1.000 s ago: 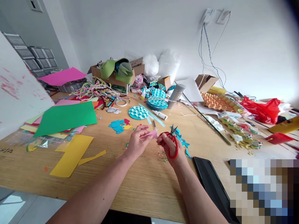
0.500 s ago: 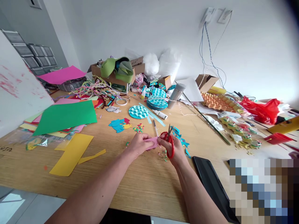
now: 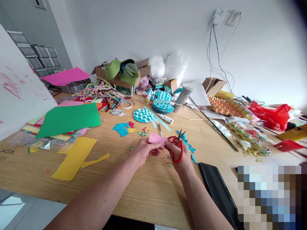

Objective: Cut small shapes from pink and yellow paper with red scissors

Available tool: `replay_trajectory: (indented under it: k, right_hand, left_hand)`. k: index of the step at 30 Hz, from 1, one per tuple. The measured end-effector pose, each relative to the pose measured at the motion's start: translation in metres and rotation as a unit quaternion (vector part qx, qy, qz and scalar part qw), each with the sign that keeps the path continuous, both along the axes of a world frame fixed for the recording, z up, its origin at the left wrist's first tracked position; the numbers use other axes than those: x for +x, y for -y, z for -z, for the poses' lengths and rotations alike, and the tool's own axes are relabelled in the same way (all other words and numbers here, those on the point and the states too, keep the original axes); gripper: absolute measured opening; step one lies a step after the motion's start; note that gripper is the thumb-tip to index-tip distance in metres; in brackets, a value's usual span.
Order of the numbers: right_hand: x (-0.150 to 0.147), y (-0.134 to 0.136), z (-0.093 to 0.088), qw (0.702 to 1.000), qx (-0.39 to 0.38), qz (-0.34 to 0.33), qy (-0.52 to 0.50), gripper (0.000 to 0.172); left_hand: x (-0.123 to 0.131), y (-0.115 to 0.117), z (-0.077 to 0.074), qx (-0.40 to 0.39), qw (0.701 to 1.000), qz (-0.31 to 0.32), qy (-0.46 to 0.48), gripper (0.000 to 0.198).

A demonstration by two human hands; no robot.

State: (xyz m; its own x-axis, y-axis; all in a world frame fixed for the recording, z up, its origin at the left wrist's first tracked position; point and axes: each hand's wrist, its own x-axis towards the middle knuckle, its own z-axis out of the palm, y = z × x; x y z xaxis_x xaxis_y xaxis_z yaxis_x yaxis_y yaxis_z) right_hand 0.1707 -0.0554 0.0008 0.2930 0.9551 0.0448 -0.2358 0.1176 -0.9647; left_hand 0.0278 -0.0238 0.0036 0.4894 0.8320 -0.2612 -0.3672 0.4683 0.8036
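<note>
Pink paper (image 3: 155, 138) has tipped up since the earlier frame, baring more of its face. Leftmost, handwriting (image 3: 7, 150) marks the counter (image 3: 96, 185) — not surely legible. Bare wood stretches right from the yellow paper (image 3: 74, 158) and down to the near edge. Mid-counter, the left hand (image 3: 145, 150) pinches the pink paper; the right hand (image 3: 179, 157) grasps red scissors (image 3: 181, 148), blades parted — black slab (image 3: 217, 188) just beside that forearm.
</note>
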Motion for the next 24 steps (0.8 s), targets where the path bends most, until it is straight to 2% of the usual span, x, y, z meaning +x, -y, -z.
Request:
replay_trajectory:
  k: [3, 5, 10, 16, 24]
  right_hand:
    - [-0.001, 0.003, -0.002, 0.998, -0.005, -0.017, 0.053, 0.022]
    - [-0.002, 0.006, -0.005, 0.994, -0.024, -0.036, 0.102, 0.031]
    - [-0.009, 0.011, -0.005, 0.973, -0.081, -0.136, 0.169, 0.048]
    - [-0.019, 0.014, -0.003, 0.954, -0.077, -0.2, 0.211, 0.048]
    - [-0.025, 0.015, -0.008, 0.957, -0.072, -0.192, 0.205, 0.047]
  left_hand:
    - [0.001, 0.0, -0.001, 0.023, 0.999, -0.046, -0.003, 0.024]
    - [-0.001, -0.003, -0.002, 0.022, 0.996, -0.086, 0.014, 0.018]
    - [-0.004, -0.008, -0.004, 0.002, 0.987, -0.151, 0.056, 0.019]
    - [-0.003, -0.004, -0.006, 0.002, 0.984, -0.162, 0.071, 0.019]
    - [-0.001, -0.002, -0.006, -0.017, 0.982, -0.169, 0.08, 0.021]
